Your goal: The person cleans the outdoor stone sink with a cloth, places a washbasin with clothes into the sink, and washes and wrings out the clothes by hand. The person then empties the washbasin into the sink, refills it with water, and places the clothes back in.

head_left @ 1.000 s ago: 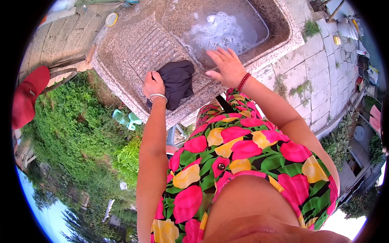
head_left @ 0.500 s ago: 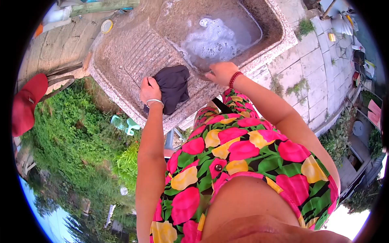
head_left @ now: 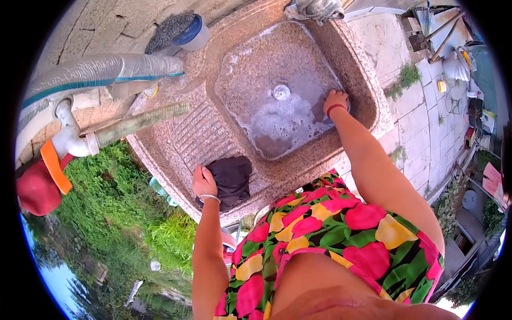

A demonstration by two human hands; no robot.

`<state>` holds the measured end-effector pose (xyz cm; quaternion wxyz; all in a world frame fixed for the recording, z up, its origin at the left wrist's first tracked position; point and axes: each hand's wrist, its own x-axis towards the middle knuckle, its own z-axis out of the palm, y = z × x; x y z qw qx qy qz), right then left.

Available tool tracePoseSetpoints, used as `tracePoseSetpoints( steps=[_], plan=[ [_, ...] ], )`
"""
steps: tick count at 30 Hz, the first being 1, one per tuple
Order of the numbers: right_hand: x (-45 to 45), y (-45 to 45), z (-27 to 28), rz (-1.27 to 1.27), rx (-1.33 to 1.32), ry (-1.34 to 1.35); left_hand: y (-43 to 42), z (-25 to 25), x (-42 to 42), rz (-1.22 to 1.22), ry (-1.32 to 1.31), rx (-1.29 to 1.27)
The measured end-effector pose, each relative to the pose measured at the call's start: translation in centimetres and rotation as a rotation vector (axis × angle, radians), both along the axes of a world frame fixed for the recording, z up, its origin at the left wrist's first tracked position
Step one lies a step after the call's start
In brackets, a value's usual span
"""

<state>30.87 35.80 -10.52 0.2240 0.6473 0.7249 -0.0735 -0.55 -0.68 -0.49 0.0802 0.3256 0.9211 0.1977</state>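
A bunched dark cloth lies on the ribbed washboard at the left of the stone sink. My left hand grips its left edge, with a thin bracelet at the wrist. Over in the basin, my right hand is at the right side, low by the cloudy water, with a red bead bracelet on the wrist. Its fingertips are hidden, so what it touches does not show. White suds float in the basin around a round pale drain piece.
A wrapped pipe and a tap with an orange handle are at the upper left. Behind the sink stands a blue-and-white tub. A grey rag hangs on the far rim. Green plants grow at the left, paving lies at the right.
My right hand has moved from the basin's near edge to its far right side. The view has shifted, showing more of the pipe, tap and far rim. My left hand stays on the dark cloth.
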Motion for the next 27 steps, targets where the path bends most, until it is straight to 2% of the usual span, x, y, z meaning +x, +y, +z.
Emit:
tracePoseSetpoints(
  steps=[2,3,4,5,6,8,10,11,12,14,16,18,20,22,24,27],
  plan=[
    [1.2,-1.3,-4.3,0.047,-0.407,-0.064,0.4,-0.1,0.2,0.009,0.014,-0.001],
    [1.4,-2.1,-7.1,0.183,-0.546,-0.052,0.2,-0.2,0.2,0.012,0.036,-0.008],
    [0.1,-2.5,-6.3,0.319,-0.685,-0.040,0.2,-0.1,0.4,0.016,0.059,-0.014],
    [-0.8,-2.1,-5.4,0.289,-0.925,0.040,0.3,0.1,0.5,0.025,0.055,-0.016],
    [-3.2,-1.3,-0.4,0.253,-1.160,0.125,0.4,0.1,0.6,0.044,0.038,-0.016],
    [-4.4,-0.5,2.2,-0.326,-1.073,0.788,0.3,0.2,0.6,0.068,0.002,-0.025],
    [-5.7,3.5,5.4,0.267,-0.154,0.873,0.2,-0.1,0.5,0.059,0.033,-0.035],
    [-6.0,5.9,7.8,0.324,0.131,1.100,0.0,-0.3,0.4,0.053,0.048,-0.040],
    [-6.6,8.4,11.1,0.340,0.355,1.184,0.0,-0.4,0.3,0.049,0.067,-0.041],
    [-7.2,13.0,16.3,0.504,0.888,0.943,0.1,-0.3,0.2,0.083,0.034,-0.064],
    [-6.8,16.5,15.9,0.515,0.896,0.759,0.3,0.3,0.2,0.119,-0.048,-0.141],
    [-6.0,20.3,14.9,0.490,0.775,0.759,0.6,0.4,0.4,0.116,-0.022,-0.135],
    [-4.6,22.6,12.7,0.422,0.503,0.927,0.6,0.3,0.6,0.117,0.030,-0.102],
    [-4.8,22.1,14.4,0.212,0.583,1.136,-0.1,-0.2,0.4,0.120,0.044,-0.112],
    [-4.2,23.0,15.2,0.101,0.705,1.513,-0.1,-0.8,0.3,0.111,0.057,-0.103],
    [-4.3,19.4,22.0,0.058,0.705,1.855,0.1,-0.1,0.3,0.112,0.045,-0.106]
  ],
)
